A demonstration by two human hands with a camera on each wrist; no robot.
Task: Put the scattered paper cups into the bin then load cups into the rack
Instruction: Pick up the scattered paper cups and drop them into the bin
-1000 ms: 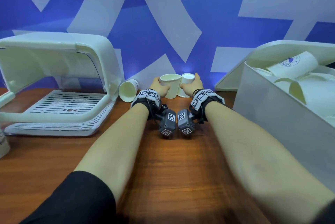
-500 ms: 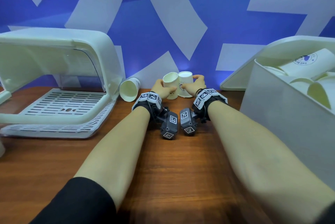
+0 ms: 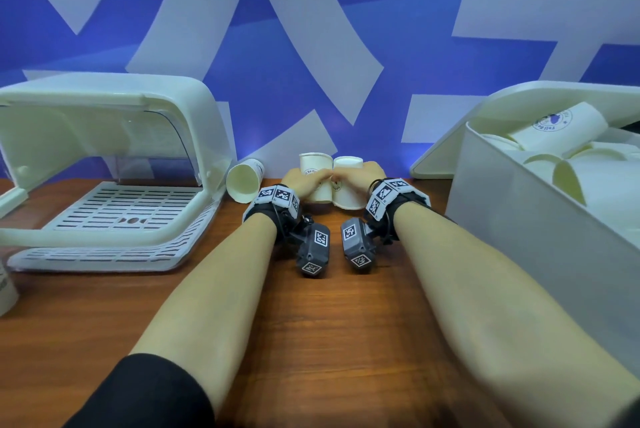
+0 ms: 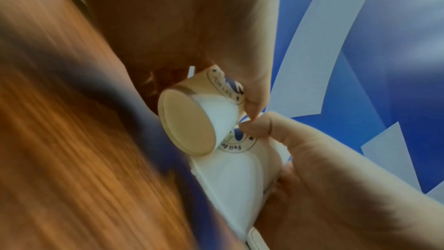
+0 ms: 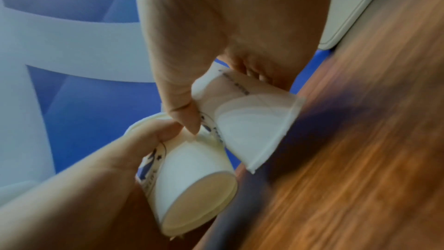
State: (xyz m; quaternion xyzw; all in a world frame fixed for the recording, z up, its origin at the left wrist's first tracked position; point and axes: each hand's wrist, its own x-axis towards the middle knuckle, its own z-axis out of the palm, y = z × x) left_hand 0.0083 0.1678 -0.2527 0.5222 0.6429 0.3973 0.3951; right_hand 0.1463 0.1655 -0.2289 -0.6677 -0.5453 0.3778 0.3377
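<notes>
Change vs. earlier frames: 1.0 s ago both cups stand on the desk [image 3: 311, 341] with the hands around them; now both are lifted clear of the wood and pressed side to side at centre frame, thumbs meeting between them. The head view also sits a little lower and closer.

Left hand [image 3: 304, 181] grips the upright cup [image 3: 313, 167], mouth up; its base shows in the left wrist view [image 4: 190, 123]. Right hand [image 3: 369, 173] grips the inverted cup [image 3: 346, 185], base up; the right wrist view shows its open rim tilted toward the desk [image 5: 250, 121]. Both wrist views are blurred over the wood.

Count, head view:
- Held cups: 2, touching each other.
- Lying cup [image 3: 244, 179]: 1, on its side just left of the left hand, mouth toward the camera, beside the rack [image 3: 114, 219].
- Edge cup [image 3: 5, 285]: 1, partly cut off at the lower left edge.
- Bin [image 3: 540, 219]: 1, right side of frame, holding several cups; exact number cannot be told. One lies on top with a blue printed logo.
- Rack: 1, left of frame, cover raised, slatted tray bare.
- Lid [image 3: 450, 150]: 1, leaning behind the bin.
</notes>
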